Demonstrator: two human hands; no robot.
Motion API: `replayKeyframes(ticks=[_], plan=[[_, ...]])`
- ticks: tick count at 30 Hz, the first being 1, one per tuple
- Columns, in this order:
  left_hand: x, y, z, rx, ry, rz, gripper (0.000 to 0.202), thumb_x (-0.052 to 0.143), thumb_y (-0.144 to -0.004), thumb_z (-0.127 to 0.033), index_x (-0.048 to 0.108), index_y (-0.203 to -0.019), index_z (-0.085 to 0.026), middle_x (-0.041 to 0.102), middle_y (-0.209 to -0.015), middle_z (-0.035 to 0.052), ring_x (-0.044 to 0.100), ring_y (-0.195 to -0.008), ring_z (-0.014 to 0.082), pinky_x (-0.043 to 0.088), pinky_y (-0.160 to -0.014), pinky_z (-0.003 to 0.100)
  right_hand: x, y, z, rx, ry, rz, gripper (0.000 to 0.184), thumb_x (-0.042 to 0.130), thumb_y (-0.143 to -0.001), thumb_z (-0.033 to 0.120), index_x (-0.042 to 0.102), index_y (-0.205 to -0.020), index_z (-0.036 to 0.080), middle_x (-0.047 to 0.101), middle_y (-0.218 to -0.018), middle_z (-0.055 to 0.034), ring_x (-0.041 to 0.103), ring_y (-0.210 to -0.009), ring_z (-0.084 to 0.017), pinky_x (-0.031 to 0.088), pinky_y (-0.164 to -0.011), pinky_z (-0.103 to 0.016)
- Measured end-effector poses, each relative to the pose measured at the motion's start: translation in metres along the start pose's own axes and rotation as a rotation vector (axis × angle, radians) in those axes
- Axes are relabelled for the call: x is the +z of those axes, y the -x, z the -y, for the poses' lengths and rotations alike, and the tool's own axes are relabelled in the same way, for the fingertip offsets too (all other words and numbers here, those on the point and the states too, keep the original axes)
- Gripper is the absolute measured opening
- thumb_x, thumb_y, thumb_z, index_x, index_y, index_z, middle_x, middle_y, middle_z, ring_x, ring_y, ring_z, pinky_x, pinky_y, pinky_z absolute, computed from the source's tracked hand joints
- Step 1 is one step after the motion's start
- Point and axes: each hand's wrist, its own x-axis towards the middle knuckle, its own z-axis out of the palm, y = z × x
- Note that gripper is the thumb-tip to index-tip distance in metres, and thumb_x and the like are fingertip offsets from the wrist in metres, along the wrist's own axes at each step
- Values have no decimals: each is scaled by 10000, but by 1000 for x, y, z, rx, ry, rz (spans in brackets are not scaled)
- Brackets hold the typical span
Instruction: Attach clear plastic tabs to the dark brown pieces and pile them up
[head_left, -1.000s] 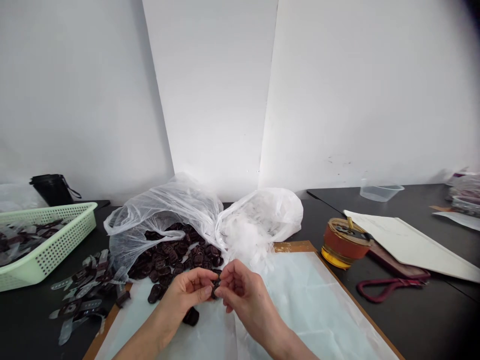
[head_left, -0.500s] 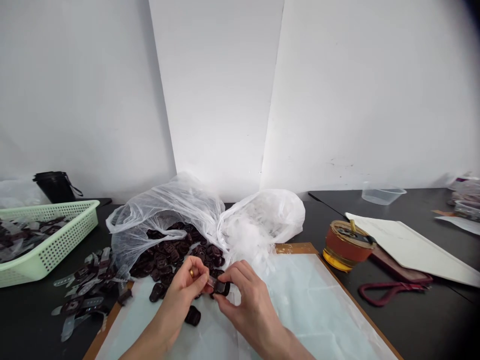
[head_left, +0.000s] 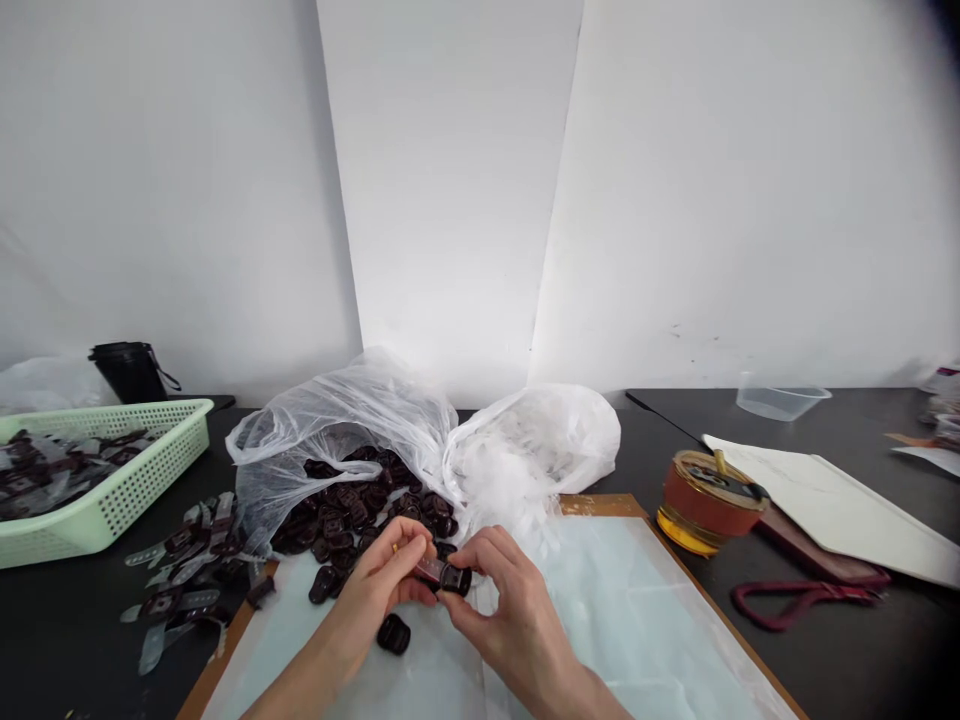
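Observation:
Over the pale covered board, my left hand is closed on a clear plastic strap. My right hand pinches a dark brown plastic buckle between thumb and fingers. Strap and buckle meet between the two hands; fingers hide how far one passes through the other. Just below lies a loose dark buckle. Behind my left hand, a heap of similar buckles spills from a thin clear bag. Clear plastic strips stick out of a white bag beyond my right hand.
Buckles with straps lie on the black table at left, near a green basket holding more. A black cup stands behind it. At right are an amber tape roll, red-handled scissors, a white pad and a clear tub.
The view has shifted slightly, so the scene sits further right. My left fingers have changed their grip on the strap, and more brown shows beneath it. My right hand still pinches the buckle.

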Motion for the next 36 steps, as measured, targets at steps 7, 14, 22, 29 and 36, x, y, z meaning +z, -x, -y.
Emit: replayKeyframes(ticks=[7,14,22,29,36], plan=[[-16,-1,-14,54,-448,61,145,550,-860,-333,605,-874,-199,558,-671,-31,538,-621,158,441,-602,263,-26,-13,-3,127,-123,209,220,739,-768,207,673,-978,216,666,-879,-25,616,-807,-182,494,-708,-275],[-91,17,-62,4,-1409,-303,228,448,-825,-240,571,-632,-233,624,-672,16,554,-662,231,334,-592,305,-82,-23,-33,416,173,491,93,710,-692,123,711,-725,210,704,-745,-9,635,-696,-172,432,-579,-230],[-66,7,-47,368,-1218,-367,141,527,-841,-256,651,-775,-248,701,-875,45,623,-867,270,430,-764,328,-77,-8,-26,233,242,639,284,816,-506,34,744,-637,275,645,-667,41,575,-599,-145,345,-503,-202],[-13,11,-21,320,-924,-63,183,548,-874,-270,696,-771,-237,701,-797,31,635,-766,221,436,-671,280,-66,-8,-21,174,227,600,231,810,-539,32,693,-551,230,630,-686,32,574,-619,-144,347,-502,-199],[9,21,-10,63,-724,183,244,759,-705,-312,750,-939,-244,754,-903,32,656,-764,233,464,-653,282,-60,-14,-9,265,74,553,156,747,-655,86,693,-701,226,681,-756,34,593,-718,-158,410,-609,-223]])
